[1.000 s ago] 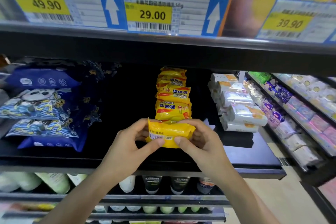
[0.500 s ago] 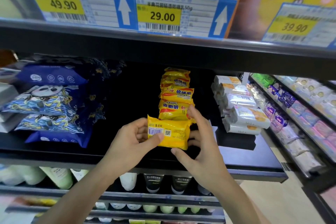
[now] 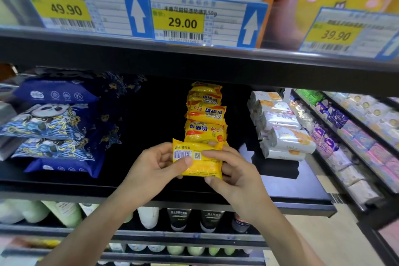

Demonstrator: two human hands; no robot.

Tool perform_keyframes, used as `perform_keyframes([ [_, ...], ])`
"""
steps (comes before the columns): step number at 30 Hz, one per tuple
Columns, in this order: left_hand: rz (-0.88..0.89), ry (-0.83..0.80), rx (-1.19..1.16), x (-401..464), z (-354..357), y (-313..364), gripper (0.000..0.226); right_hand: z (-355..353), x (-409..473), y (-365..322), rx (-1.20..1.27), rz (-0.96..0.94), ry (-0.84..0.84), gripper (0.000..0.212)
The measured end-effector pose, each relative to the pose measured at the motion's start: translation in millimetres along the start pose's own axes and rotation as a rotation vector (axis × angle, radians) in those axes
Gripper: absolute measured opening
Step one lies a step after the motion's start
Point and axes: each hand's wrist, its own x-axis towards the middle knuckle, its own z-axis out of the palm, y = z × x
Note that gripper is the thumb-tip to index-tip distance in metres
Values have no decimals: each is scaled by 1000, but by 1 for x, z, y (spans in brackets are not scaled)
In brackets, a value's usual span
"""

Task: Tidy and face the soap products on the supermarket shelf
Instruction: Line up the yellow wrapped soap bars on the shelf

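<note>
A yellow sulfur soap packet (image 3: pixel 199 165) is held in front of the black shelf (image 3: pixel 302 188), its barcode side facing me. My left hand (image 3: pixel 155 168) grips its left edge, thumb on the barcode. My right hand (image 3: pixel 233 175) holds its right side, fingers over the top and under the bottom. Behind it a row of several matching yellow soap packets (image 3: pixel 205 119) runs back into the shelf; the nearest one lies with its print upside down.
Blue panda-print packs (image 3: pixel 49 127) are stacked at the left of the shelf. White and orange soap bars (image 3: pixel 282 134) are piled at the right. Price tags (image 3: pixel 179 21) line the shelf above. Bottles and tubes (image 3: pixel 179 218) stand on the shelf below. More shelves of goods (image 3: pixel 356 136) run along the right.
The yellow packet has been turned from edge-on to show its barcode back. My right hand has shifted from behind it to grip its right side.
</note>
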Motion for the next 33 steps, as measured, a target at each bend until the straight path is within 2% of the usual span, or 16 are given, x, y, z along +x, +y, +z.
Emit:
perform_keyframes([
  [3, 22, 8, -7, -1, 0, -1, 44, -1, 1, -2, 96, 35, 33, 52],
  [7, 114, 23, 100, -7, -2, -3, 87, -5, 1, -7, 184, 96, 50, 48],
  [9, 171, 11, 175, -9, -2, -4, 94, -7, 1, -10, 200, 133, 48, 47],
  [14, 332, 64, 310, -7, -1, -8, 77, -8, 1, -15, 214, 201, 57, 43],
  [18, 383, 77, 354, -6, -2, -11, 65, -7, 4, -17, 227, 237, 43, 38],
  [24, 385, 60, 306, -5, -2, -12, 43, -8, 6, -22, 193, 254, 24, 35],
  [28, 335, 65, 274, -6, -3, -12, 41, -7, 8, -19, 142, 242, 19, 32],
  [33, 306, 65, 233, -6, -3, -10, 37, -4, 4, -16, 86, 201, 5, 43],
])
